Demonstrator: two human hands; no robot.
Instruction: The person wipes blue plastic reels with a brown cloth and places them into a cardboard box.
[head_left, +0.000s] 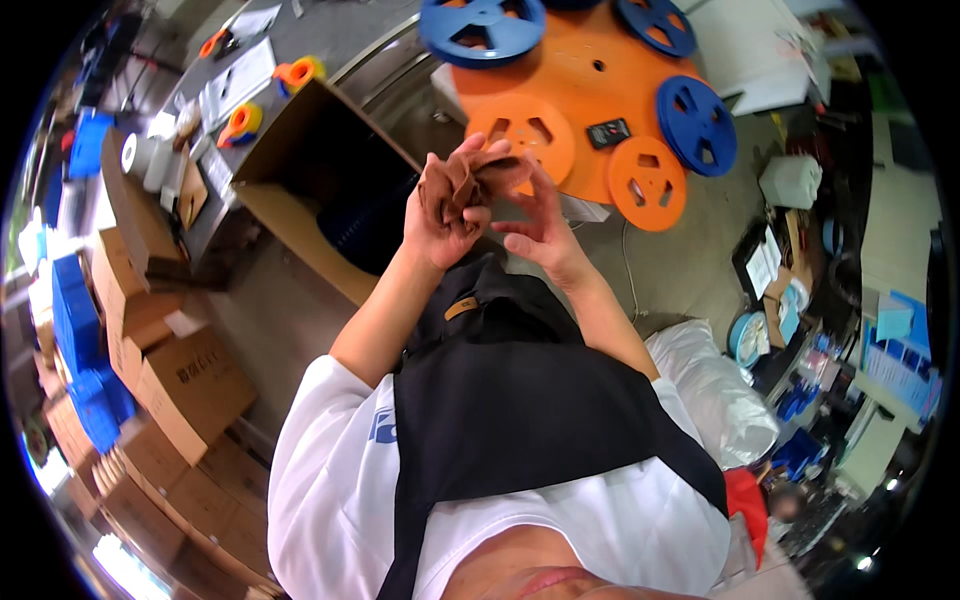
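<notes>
A crumpled brown cloth [455, 190] lies bunched in my left hand [430, 235], whose fingers are wrapped round it in front of my chest. Close on its right is my right hand [550, 235], with thumb and fingers apart. One loose end of the cloth reaches the right fingertips, and they seem to touch it. Just beyond both hands stands an orange round table-like plate [590, 90] carrying blue reels [697, 125] and orange reels [648, 183]. A small black device [608, 133] rests on the plate between the reels.
An open cardboard box [300, 235] with dark blue contents stands left of my hands. Behind it, a grey bench [345, 45] holds tape dispensers [298, 73] and papers. Cardboard cartons [195, 390] and blue bins [80, 310] are stacked left. A white plastic bag [715, 390] sits right.
</notes>
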